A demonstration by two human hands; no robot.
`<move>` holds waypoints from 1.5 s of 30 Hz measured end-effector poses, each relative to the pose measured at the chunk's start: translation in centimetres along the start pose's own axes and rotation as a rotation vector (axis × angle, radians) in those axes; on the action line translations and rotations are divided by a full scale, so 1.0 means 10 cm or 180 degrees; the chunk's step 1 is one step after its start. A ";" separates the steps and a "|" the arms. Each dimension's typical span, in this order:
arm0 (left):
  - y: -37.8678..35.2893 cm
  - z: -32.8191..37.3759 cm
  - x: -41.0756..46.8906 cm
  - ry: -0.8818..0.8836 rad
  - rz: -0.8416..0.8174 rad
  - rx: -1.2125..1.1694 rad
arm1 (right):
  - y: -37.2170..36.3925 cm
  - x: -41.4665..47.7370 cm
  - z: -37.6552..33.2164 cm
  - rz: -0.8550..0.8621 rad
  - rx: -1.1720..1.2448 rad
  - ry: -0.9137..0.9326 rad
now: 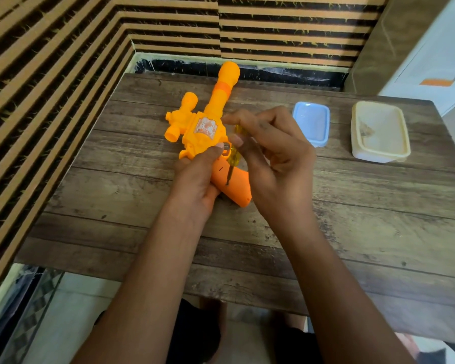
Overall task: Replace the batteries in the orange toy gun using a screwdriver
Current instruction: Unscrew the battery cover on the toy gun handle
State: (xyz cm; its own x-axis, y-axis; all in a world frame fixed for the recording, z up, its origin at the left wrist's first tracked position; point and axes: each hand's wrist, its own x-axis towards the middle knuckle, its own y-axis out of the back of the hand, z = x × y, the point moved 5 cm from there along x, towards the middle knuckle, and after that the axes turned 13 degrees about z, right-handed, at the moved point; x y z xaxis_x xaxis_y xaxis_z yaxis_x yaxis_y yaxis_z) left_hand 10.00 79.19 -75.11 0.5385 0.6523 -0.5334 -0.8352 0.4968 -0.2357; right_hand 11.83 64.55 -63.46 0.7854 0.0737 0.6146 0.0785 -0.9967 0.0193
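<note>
Toward the far right corner of the table (352, 232) sit two shallow plastic containers, side by side but apart. The cream container (378, 156), nearer the right edge, is uncovered and holds a small brownish thing (366, 130) too blurred to identify. The blue container (311, 124), to its left, looks empty; whether it is a box or an upturned lid cannot be told.

The orange toy gun (202, 127) lies left of the table's middle, its barrel reaching to the far edge and its grip pointing back toward the near edge. The left hand (197, 177) grasps it around the top of the grip, thumb by the trigger. The right hand (279, 156) pinches the yellow-handled screwdriver (233, 153) with thumb and fingertips; the shaft slants down and its tip touches the face of the grip. This hand stands between the gun and the blue container and hides part of the trigger area.

A striped panelled wall (63, 74) runs along the left and far edges, and a white cabinet (436, 48) stands beyond the far right corner.
</note>
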 end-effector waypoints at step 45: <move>-0.06 0.20 -0.35 -0.0099 -0.0249 -0.0027 | -0.01 -0.10 -0.01 -0.0054 -0.0094 0.0043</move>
State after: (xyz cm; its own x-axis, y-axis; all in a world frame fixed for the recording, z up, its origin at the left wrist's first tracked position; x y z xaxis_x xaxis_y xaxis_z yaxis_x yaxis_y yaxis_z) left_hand 8.81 77.74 -71.50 0.6052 0.6294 -0.4875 -0.7914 0.5421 -0.2826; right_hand 10.97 64.53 -63.98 0.7757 0.0903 0.6245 0.0733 -0.9959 0.0530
